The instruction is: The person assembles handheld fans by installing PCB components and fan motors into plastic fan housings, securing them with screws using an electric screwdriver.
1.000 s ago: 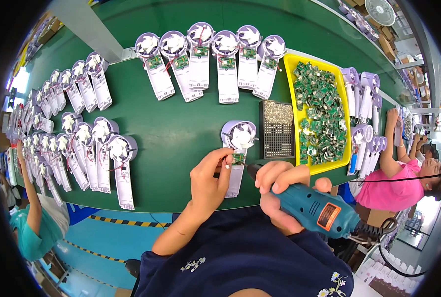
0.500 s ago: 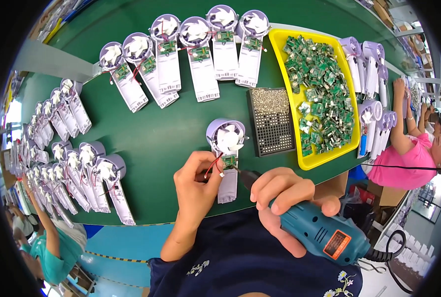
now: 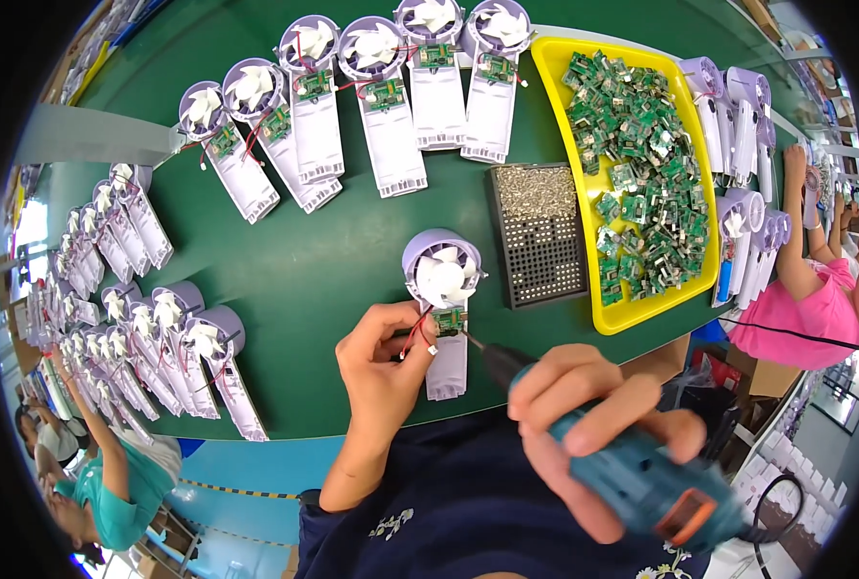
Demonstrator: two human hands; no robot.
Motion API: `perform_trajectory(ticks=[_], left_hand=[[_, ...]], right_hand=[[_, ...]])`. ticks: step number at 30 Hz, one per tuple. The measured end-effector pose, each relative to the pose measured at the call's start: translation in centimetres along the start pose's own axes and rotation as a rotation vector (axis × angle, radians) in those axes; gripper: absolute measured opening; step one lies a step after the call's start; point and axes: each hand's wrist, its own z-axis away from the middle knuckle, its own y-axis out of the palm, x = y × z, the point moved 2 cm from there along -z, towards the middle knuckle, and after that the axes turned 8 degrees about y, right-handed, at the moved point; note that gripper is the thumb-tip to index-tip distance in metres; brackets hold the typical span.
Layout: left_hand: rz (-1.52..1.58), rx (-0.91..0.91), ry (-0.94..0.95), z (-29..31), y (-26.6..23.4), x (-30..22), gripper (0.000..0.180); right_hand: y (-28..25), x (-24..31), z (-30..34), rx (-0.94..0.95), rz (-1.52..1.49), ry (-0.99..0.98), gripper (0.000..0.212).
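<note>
A lilac-and-white handheld fan housing (image 3: 447, 374) lies in front of me, its white fan wheel (image 3: 443, 278) toward the far side. Below the wheel sits a small green circuit board (image 3: 453, 319). My left hand (image 3: 376, 362) pinches the housing's left side at the board, thumb and fingertips closed there. Thin red and black wires (image 3: 411, 342) with a white connector hang by those fingers. My right hand (image 3: 593, 410) is wrapped round a blue-green electric screwdriver (image 3: 632, 478), blurred by motion. Its bit (image 3: 475, 341) points at the board's right edge, seemingly just apart from it.
Right of the housing lies a black screw tray (image 3: 543, 236) with rows of small screws. Beside it, a yellow tray (image 3: 611, 319) holds many circuit boards. More fan housings (image 3: 388, 145) line the back and left (image 3: 207, 338). Co-workers sit at both sides. The screwdriver's cord trails at lower right.
My right hand and the screwdriver have shifted right and down, and the bit has drawn back from the board. My left hand stays at the housing. The view has shifted slightly.
</note>
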Motion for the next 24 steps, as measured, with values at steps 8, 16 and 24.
perform_trajectory(ticks=[8,16,24], left_hand=[[0.14,-0.027,-0.065,0.0,-0.3,0.2,0.009],[0.05,0.0,-0.013,0.4,-0.1,0.1,0.008],[0.174,-0.046,-0.059,0.1,-0.7,0.3,0.009]], right_hand=[[-3.0,1.1,0.8,-0.078,-0.151,0.203,0.077],[-1.5,0.8,-1.1,-0.272,0.306,0.619,0.078],[-2.3,-2.0,1.5,-0.054,0.511,1.201,0.062]])
